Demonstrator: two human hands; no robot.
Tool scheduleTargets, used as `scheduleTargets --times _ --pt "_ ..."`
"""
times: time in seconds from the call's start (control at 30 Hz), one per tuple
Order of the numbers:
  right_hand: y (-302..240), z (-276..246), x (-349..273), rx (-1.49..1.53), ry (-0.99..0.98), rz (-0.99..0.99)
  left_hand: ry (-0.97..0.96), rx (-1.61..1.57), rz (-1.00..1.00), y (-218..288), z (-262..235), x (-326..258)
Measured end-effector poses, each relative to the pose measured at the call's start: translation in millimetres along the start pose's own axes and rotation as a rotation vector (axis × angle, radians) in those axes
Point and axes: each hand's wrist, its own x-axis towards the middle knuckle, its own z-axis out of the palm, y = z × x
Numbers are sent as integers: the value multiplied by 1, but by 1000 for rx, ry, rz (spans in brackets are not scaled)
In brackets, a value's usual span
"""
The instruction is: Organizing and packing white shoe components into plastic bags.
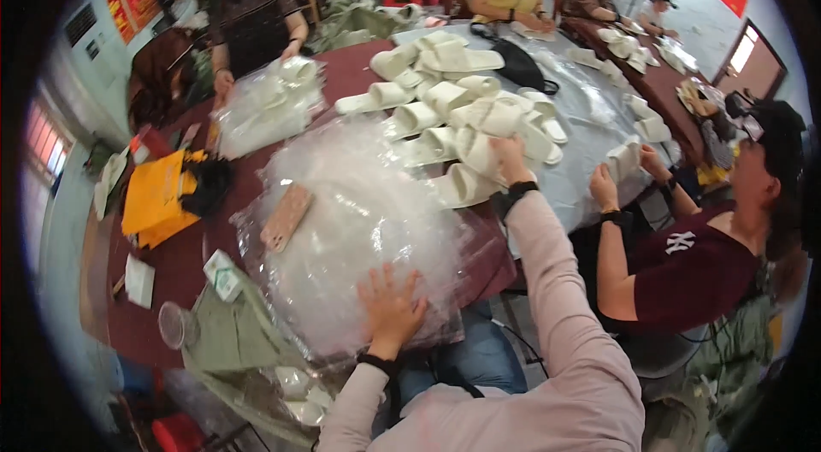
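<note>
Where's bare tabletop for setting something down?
Bare maroon table shows between the yellow bag and the green-and-white pack; another patch separates the bagged slippers from the loose slipper pile. It's crowded around the left hand, spread on clear plastic bags, and the right hand, at the slipper pile.

Bags lay on the surface, a phone on top of them. Slippers were heaped behind and to the right. Left of the bags sat a box and, nearer, further left, a cup.
</note>
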Motion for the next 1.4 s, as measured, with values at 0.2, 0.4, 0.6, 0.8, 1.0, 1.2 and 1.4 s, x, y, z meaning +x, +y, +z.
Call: scheduleTargets --times 0.2,0.4,0.6,0.8,1.0,1.2,1.4 --pt "-186 -22 -168 757 -35 54 108 -13 33 -6 -4 -8" --pt "-229 -10 -321 831 -169 273 31 -87 69 -2 -1 2" --pt "-181 46 -345 978 -302 432 296 -1216 -110 -35 12 10" --pt "-136 56 -339 237 -431 313 564 -813 -331 -113 -45 54" --pt "-133 70 -337 -528 -242 -22 178 -24 -460 -182 -30 74" --pt "-145 66 -341 -479 -441 24 -82 -23 -501 -162 -41 79" --pt "-124 81 -341 -543 -209 31 -185 22 -531 -157 -77 89"
